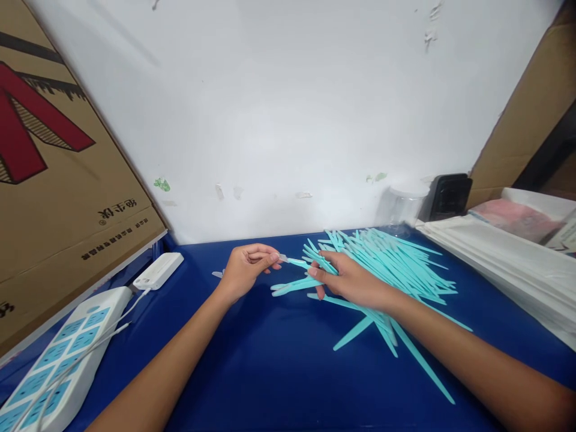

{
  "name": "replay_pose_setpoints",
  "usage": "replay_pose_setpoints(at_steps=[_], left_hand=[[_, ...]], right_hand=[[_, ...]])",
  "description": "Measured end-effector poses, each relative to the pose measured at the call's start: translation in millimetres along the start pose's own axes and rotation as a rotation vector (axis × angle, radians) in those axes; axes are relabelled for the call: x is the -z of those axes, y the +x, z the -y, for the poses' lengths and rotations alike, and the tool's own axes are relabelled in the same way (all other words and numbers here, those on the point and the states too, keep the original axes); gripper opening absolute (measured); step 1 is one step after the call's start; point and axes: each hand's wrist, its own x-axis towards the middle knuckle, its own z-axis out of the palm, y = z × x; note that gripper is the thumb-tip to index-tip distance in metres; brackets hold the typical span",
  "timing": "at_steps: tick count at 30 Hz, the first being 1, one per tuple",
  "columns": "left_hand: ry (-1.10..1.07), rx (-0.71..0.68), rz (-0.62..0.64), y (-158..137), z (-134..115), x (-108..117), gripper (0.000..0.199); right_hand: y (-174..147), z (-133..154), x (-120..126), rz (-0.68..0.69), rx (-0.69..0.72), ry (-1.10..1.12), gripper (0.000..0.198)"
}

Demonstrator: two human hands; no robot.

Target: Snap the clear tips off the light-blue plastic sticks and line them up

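My left hand (254, 267) is closed in a pinch on a small translucent cap (283, 257) at the pale end of a slim turquoise eyebrow razor (297, 263). My right hand (335, 277) grips several such razors in a bunch; their ends stick out to the left and upward between its fingers. Behind and under the right forearm lies a large heap of turquoise razors (396, 264), some spread toward the front. A small clear piece (217, 274) rests on the blue table just left of my left hand.
A white power strip (105, 300) with cables and a white charger box (159, 271) lie at the left. Cardboard (67, 180) stands along that side. At the back right are a clear jar (405, 207) and a black object (447, 195), beside white packaging (504, 252). A white wall closes the back.
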Motion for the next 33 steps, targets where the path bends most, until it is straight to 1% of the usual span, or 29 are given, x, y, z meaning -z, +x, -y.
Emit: replay_pose_setpoints(at_steps=[5,8,13,16,19,21,22,23,26,28,33], left_hand=[[0.018,-0.013,-0.013,0.7,-0.1,-1.7,0.034],[-0.001,-0.025,-0.013,-0.1,-2.3,-3.1,0.033],[-0.039,-0.002,-0.030,-0.8,-5.4,-1.5,0.035],[-0.031,0.010,-0.043,-0.5,-5.0,1.0,0.037],[-0.016,0.018,-0.045,-0.6,-4.4,2.1,0.038],[0.004,0.019,-0.034,-0.8,-4.2,1.8,0.041],[0.017,0.017,-0.024,-0.9,-4.1,1.6,0.042],[0.032,0.014,-0.012,-1.0,-3.8,1.3,0.041],[0.072,-0.005,0.024,-0.9,-2.2,1.1,0.036],[0.091,-0.021,0.047,-0.9,-1.2,1.2,0.034],[0.151,-0.048,0.114,-3.4,-5.2,-0.4,0.032]], right_hand=[[-0.5,0.7,0.9,0.004,0.042,-0.019,0.069],[-0.4,0.5,0.2,0.012,0.043,-0.020,0.062],[-0.8,4.1,3.1,-0.027,0.057,-0.047,0.063],[-1.5,6.9,5.4,-0.040,0.022,-0.063,0.061],[-2.0,7.0,5.7,-0.031,0.004,-0.052,0.069],[-1.9,5.8,5.2,-0.022,0.013,-0.043,0.077],[-1.8,5.0,5.0,-0.021,0.019,-0.044,0.077],[-1.6,4.4,4.8,-0.020,0.025,-0.050,0.074],[-1.2,3.9,5.0,-0.009,0.048,-0.084,0.053],[-1.2,4.5,5.4,0.004,0.065,-0.110,0.044],[-2.2,6.0,5.0,0.011,0.075,-0.098,0.042]])
